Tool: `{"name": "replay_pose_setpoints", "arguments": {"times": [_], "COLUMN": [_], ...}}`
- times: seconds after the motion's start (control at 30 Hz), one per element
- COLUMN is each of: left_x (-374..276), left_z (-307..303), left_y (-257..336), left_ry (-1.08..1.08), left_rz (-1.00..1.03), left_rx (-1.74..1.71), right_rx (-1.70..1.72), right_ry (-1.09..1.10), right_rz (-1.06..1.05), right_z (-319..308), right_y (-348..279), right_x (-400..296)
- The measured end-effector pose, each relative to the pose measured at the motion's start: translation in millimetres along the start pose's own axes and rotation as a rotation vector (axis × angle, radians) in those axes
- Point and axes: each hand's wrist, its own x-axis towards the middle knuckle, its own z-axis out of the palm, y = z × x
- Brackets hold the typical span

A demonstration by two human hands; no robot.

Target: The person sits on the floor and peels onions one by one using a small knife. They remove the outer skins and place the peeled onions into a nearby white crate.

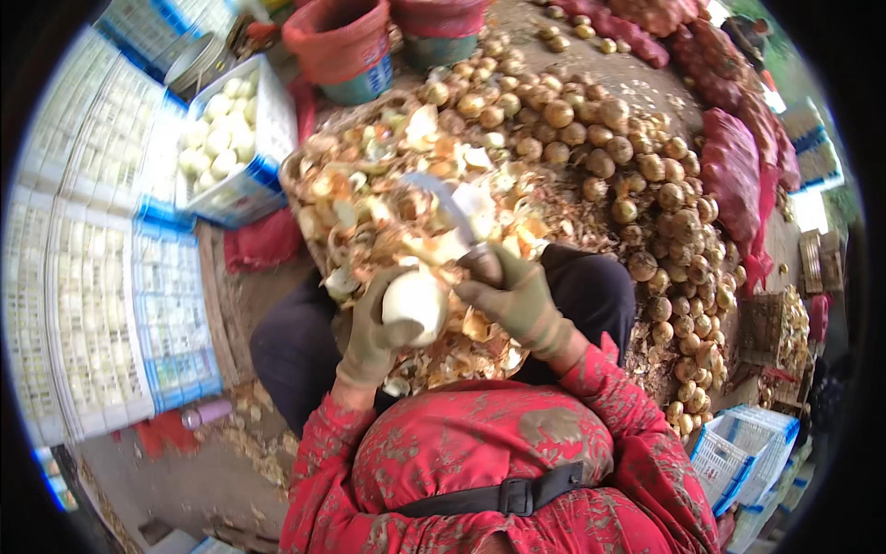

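Note:
My left hand [374,336], in a dirty knit work glove, is closed around a peeled white onion [415,305] in front of my belly. My right hand [516,291], gloved alike, grips the handle of a knife whose curved blade [446,204] points up and to the left, away from the onion. Under both hands, between my knees, lies a broad heap of onion skins and trimmings [374,215]. Unpeeled onions [599,163] are piled beyond the heap and down its right side.
At the left stand a plastic crate [266,166] of peeled onions and stacked white and blue crates [97,305]. Two buckets [356,62] stand at the top. Red mesh sacks [730,173] lie at the right, above empty crates [737,457]. A pink bottle [206,413] lies at lower left.

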Motion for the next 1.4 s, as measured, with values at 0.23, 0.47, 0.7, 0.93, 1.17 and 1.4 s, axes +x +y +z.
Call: {"name": "replay_pose_setpoints", "arguments": {"times": [0.23,0.47,0.7,0.93,1.17,1.4], "left_x": [-7.2,-3.4,-4.0,-7.8,-1.8,10.5], "left_z": [6.4,24.2,4.1,-17.5,-12.9,-14.3], "left_y": [-4.4,-13.4,-32.0,-32.4,-41.1,-31.6], "left_ry": [-0.042,0.016,-0.013,-0.219,-0.093,0.238], "left_rz": [0.082,0.029,-0.006,-0.107,-0.090,0.091], "left_rx": [-0.102,-0.481,-0.490,-0.841,-0.695,-0.738], "right_rx": [0.125,-0.092,0.300,-0.233,0.254,0.211], "right_ry": [-0.230,-0.230,-0.051,0.309,-0.215,-0.039], "right_rz": [0.104,-0.100,0.067,-0.207,0.191,0.198], "right_z": [6.4,9.8,-18.8,-54.4,-3.0,-28.9], "right_y": [-1.2,-16.2,-49.7,-5.9,-41.4,-10.5], "right_x": [6.5,-10.0,-19.3,10.3,12.2,15.8]}}
